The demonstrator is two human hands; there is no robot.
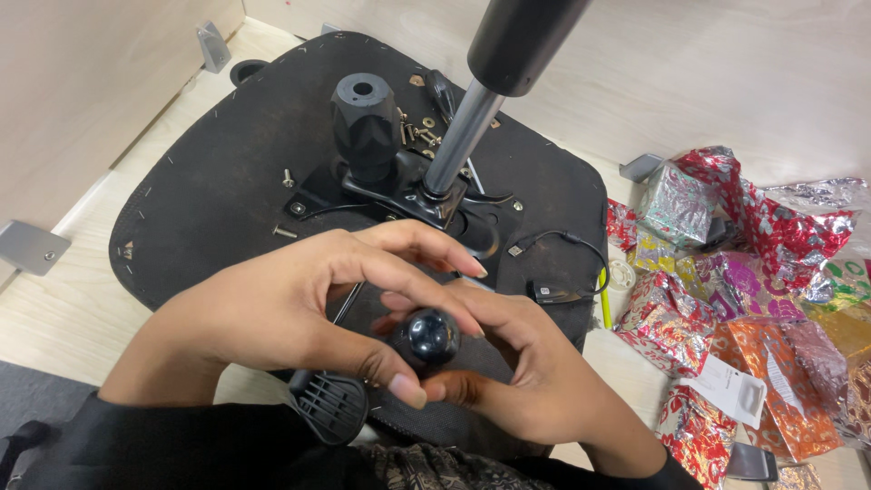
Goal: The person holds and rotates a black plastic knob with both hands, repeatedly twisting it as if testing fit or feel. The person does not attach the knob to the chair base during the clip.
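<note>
A small round glossy black knob [430,336] is held between both hands over the underside of an upturned black chair seat [209,191]. My left hand [299,308] pinches it from the left with thumb and fingers. From the right, my right hand [526,363] cups it with fingers below and behind. A thin metal rod [346,303] runs under my left fingers. Just beyond the hands, the seat's black metal mechanism [399,186] carries a chrome gas cylinder [458,136] and a black hexagonal knob [365,127].
Loose screws and washers [417,132] lie on the seat near the mechanism. A black ribbed plastic part [328,404] sits below my left hand. A small black cable [558,272] lies at the seat's right edge. Crumpled shiny wrapping foil [753,290] covers the wooden surface at right.
</note>
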